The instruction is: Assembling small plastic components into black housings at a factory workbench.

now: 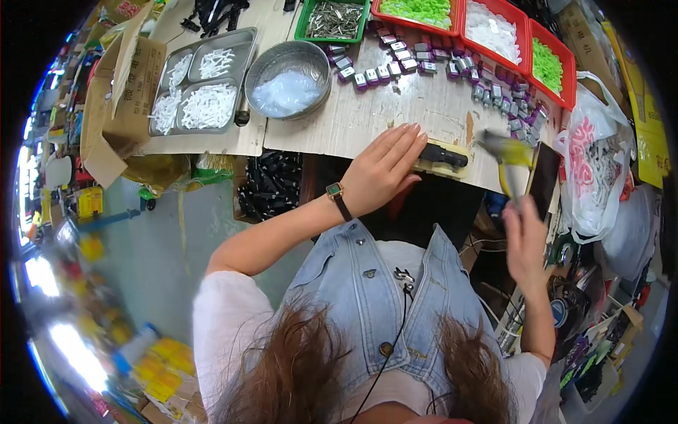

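At the near edge of the bench, my left hand (381,172) reaches across with its fingers close together and thumb below. It grips the left end of a black plastic part (446,155), which lies on a pale yellow block (455,169). The fingers hide that end. To the right, my right hand (524,240) is closed round the handle of a hammer (507,177). The hammer is raised, its yellow and grey head (505,150) smeared by motion and apart from the black part.
Small purple-and-silver pieces (395,68) lie scattered beyond my hands. Behind them stand red trays (462,18) and a green tray (305,21) of small parts. A metal bowl (321,95) and a divided tray (244,60) sit left. A dark phone-like slab (543,180) lies right.
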A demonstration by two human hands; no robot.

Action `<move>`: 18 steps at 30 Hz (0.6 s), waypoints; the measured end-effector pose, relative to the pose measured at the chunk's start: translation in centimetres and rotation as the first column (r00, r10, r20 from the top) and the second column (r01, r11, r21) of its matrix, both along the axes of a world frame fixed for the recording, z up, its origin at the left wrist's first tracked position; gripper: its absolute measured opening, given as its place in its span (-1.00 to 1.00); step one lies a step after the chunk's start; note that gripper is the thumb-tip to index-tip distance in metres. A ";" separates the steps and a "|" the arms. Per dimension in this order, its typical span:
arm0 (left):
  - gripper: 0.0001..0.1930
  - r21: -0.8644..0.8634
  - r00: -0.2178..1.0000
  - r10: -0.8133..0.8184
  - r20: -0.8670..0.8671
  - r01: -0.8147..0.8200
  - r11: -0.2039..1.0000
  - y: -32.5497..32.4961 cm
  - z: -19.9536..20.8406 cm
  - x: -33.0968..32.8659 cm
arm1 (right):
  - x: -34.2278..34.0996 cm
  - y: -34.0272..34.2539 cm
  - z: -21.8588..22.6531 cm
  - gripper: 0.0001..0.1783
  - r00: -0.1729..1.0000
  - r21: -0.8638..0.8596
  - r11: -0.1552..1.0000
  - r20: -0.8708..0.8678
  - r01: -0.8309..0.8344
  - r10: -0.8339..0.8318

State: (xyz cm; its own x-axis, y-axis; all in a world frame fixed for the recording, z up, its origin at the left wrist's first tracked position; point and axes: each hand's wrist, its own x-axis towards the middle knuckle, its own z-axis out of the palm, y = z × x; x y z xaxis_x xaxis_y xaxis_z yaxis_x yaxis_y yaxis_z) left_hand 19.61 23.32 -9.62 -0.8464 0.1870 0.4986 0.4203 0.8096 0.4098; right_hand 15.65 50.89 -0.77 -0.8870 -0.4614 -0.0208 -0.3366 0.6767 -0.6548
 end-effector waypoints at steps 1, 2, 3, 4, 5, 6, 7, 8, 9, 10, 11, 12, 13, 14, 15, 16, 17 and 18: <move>-0.40 -0.002 1.000 -0.013 -0.005 0.013 1.000 0.0 -0.1 0.0 | 0.2 0.0 0.6 -0.81 0.979 0.089 0.995 0.203 -0.034 0.015; -0.38 -0.003 1.000 -0.023 -0.005 0.023 1.000 -0.1 -0.4 0.0 | 0.8 0.0 1.0 -0.80 0.985 0.051 0.999 0.173 0.019 -0.027; -0.35 -0.004 0.999 -0.032 -0.004 0.032 0.999 -0.2 -0.8 0.1 | 1.6 0.1 1.3 -0.79 0.987 0.011 0.998 0.144 0.068 -0.069; -0.35 -0.042 0.999 -0.020 -0.034 0.019 0.999 -0.3 -1.3 0.1 | 2.1 0.1 1.4 -0.78 0.987 -0.030 0.993 0.119 0.115 -0.111; -0.36 -0.077 0.997 -0.018 -0.071 0.012 0.997 -0.5 -1.9 -0.1 | 2.7 0.3 0.1 -0.75 0.985 -0.124 0.977 0.049 0.170 -0.166; -0.36 -0.119 0.993 -0.021 -0.115 0.008 0.993 -0.6 -2.1 -0.6 | 2.2 0.2 -2.3 -0.74 0.977 0.055 0.998 -0.215 -0.001 0.013; -0.37 -0.126 0.992 -0.019 -0.127 0.002 0.992 -0.6 -2.2 -0.7 | 1.9 -0.2 -3.3 -0.75 0.996 0.162 0.986 -0.074 -0.038 0.051; -0.38 -0.131 0.991 -0.007 -0.134 -0.010 0.991 -0.5 -2.4 -0.5 | 1.8 -0.6 -3.8 -0.76 0.994 0.262 0.960 0.077 -0.098 0.081; -0.39 -0.136 0.990 0.005 -0.140 -0.024 0.990 -0.5 -2.5 -0.3 | 1.9 -1.0 -2.7 -0.77 0.996 0.204 0.976 0.064 -0.075 0.063; -0.41 -0.138 0.989 0.000 -0.147 -0.021 0.990 -0.6 -2.5 -0.4 | 1.7 -1.1 -2.9 -0.77 0.998 0.168 0.985 0.056 -0.045 0.036; -0.42 -0.135 0.989 -0.008 -0.149 -0.012 0.991 -0.7 -2.5 -0.4 | 1.9 -1.3 -3.2 -0.77 0.999 0.138 0.990 0.054 -0.011 0.004; -0.43 -0.134 0.987 -0.025 -0.159 0.003 0.991 -0.7 -2.3 -0.5 | 2.0 -1.3 -3.5 -0.78 0.998 0.106 0.994 0.046 0.032 -0.037; -0.42 -0.127 0.987 -0.026 -0.158 0.006 0.992 -0.6 -2.4 -0.3 | 2.0 -0.8 -5.2 -0.76 0.998 0.217 0.974 0.013 -0.070 0.069; -0.41 -0.123 0.985 -0.021 -0.174 -0.001 0.992 -0.5 -2.7 -0.6 | 1.8 -1.1 -4.2 -0.76 0.997 0.218 0.973 0.051 -0.072 0.062; -0.40 -0.123 0.984 -0.005 -0.176 -0.017 0.992 -0.5 -3.0 -0.1 | 1.5 -1.7 -2.5 -0.76 0.994 0.199 0.978 0.103 -0.066 0.046; -0.38 -0.117 0.979 0.066 -0.194 -0.089 0.989 -0.4 -3.1 0.5 | 1.2 -2.5 -0.6 -0.76 0.987 0.180 0.982 0.155 -0.061 0.033; -0.35 -0.108 0.970 0.117 -0.215 -0.142 0.984 -0.2 -3.0 0.7 | 1.8 -3.5 0.8 -0.75 0.989 0.081 0.997 0.146 -0.013 0.001; -0.32 -0.098 0.957 0.169 -0.235 -0.196 0.976 -0.1 -2.9 0.9 | 1.9 -3.7 0.4 -0.74 0.995 0.110 0.992 0.084 -0.057 0.048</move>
State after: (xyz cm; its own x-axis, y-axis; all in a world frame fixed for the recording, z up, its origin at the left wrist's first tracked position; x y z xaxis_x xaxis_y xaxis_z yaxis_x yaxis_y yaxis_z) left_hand 20.49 23.19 -12.53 -0.7407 0.1094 0.6628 0.3306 0.9183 0.2179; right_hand 17.55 47.19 -0.40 -0.8546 -0.4982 -0.1462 -0.3227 0.7303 -0.6021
